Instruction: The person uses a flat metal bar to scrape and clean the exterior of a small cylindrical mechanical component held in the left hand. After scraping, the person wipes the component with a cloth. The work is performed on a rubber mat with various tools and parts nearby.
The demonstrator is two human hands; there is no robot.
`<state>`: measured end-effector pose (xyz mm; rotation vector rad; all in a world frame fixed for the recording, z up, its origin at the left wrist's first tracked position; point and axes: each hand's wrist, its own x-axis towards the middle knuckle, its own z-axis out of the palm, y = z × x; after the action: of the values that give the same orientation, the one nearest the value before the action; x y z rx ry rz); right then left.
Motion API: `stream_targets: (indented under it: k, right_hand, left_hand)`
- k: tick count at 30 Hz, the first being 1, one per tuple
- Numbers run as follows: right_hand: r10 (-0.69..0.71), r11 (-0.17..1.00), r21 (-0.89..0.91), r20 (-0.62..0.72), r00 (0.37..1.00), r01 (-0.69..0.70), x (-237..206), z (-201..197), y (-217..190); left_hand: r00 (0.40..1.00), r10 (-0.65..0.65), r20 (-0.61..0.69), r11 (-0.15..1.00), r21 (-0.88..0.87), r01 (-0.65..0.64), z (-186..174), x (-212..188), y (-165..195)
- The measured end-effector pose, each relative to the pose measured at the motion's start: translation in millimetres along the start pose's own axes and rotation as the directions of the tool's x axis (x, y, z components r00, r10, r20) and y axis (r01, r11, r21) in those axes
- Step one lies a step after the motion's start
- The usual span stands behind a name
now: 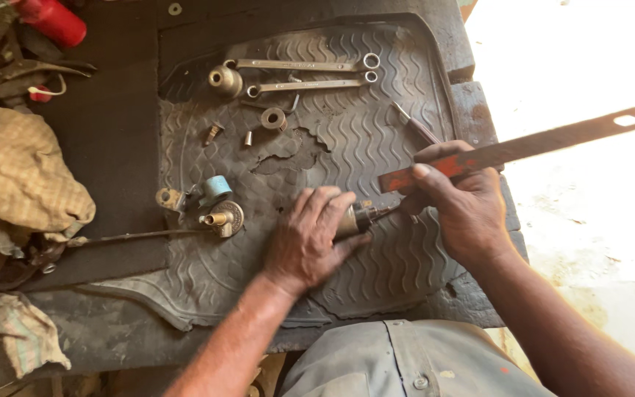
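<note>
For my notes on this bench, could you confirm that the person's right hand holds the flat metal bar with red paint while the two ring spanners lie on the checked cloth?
Not quite: the head view shows the two ring spanners lying on the black ribbed rubber mat, not on the checked cloth. The right hand does hold the flat metal bar with red paint.

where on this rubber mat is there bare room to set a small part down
Bare patches: the mat between the small ring and the right hand, and its near edge below the left hand. Crowded: the top by the two wrenches, and the left side around the brass valve.
</note>
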<state>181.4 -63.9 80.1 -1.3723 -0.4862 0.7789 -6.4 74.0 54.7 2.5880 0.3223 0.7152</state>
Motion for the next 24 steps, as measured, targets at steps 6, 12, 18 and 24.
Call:
stream_targets:
  k: [6,12,18,24]
  right_hand:
    - [0.017,0.998,-0.056,-0.142,0.990,-0.025,-5,-1,0]
    - [0.017,0.996,-0.080,-0.146,0.989,-0.029,1,18,8]
    - [-0.056,0.984,-0.178,-0.142,0.988,0.031,-1,23,16]
    - [-0.107,0.970,-0.233,-0.153,0.982,0.070,0,26,25]
  left_hand:
    - [0.996,0.077,0.037,0.997,0.009,-0.078,3,17,-22]
    - [0.997,0.069,-0.019,0.997,-0.017,-0.069,3,17,-13]
    - [0.999,0.045,0.021,0.999,-0.021,-0.044,5,15,-16]
    - [0.997,0.064,0.038,0.998,-0.007,-0.064,6,13,-20]
